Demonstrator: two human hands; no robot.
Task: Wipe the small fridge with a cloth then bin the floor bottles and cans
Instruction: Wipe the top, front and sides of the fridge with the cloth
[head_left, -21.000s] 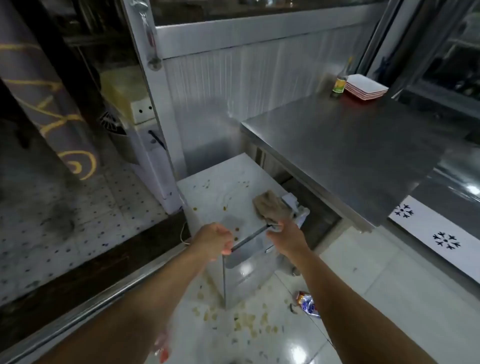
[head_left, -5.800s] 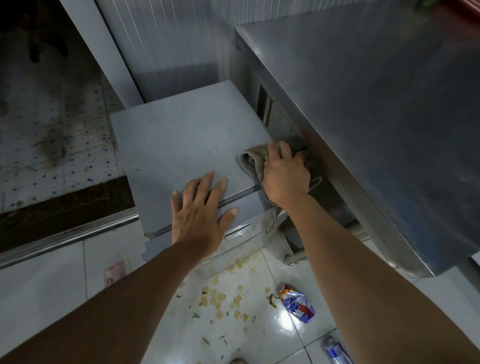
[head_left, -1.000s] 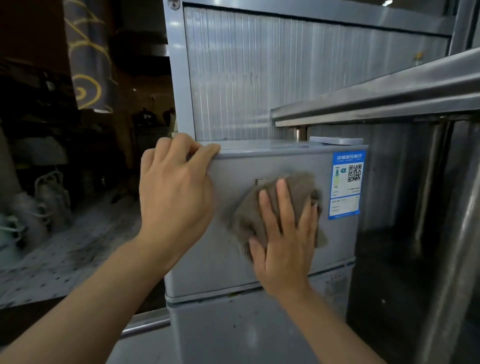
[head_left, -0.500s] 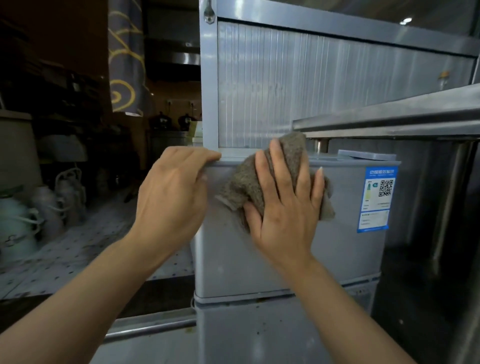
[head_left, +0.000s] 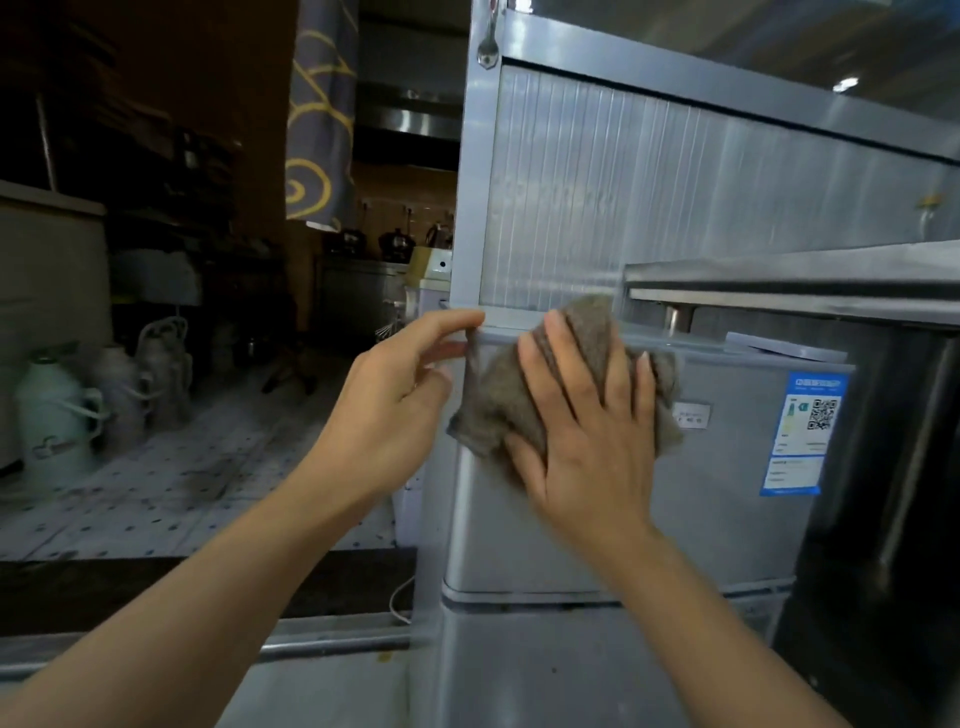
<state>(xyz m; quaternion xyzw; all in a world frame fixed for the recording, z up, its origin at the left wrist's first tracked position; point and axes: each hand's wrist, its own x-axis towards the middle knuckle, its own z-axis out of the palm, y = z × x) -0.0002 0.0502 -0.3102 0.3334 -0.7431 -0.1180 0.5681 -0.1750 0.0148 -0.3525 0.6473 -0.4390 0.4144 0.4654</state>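
Note:
The small grey fridge (head_left: 727, 519) stands in front of me, seen at door height. A grey-brown cloth (head_left: 493, 410) is spread against the upper left of its door. My right hand (head_left: 587, 441) lies flat on the cloth, fingers spread, pressing it to the door. My left hand (head_left: 384, 415) hovers at the fridge's top left corner with loosely curled fingers held apart, its index fingertip at the top edge beside the cloth's corner. No floor bottles or cans are in view.
A blue energy label (head_left: 802, 431) sits on the door's right side. A steel table (head_left: 789, 286) overhangs the fridge on the right. A ribbed metal panel (head_left: 675, 182) rises behind. White jugs (head_left: 52, 415) stand on the tiled floor far left.
My right hand has slid the cloth leftwards along the top of the door. My left hand has let go of the fridge's top corner and its fingers have loosened.

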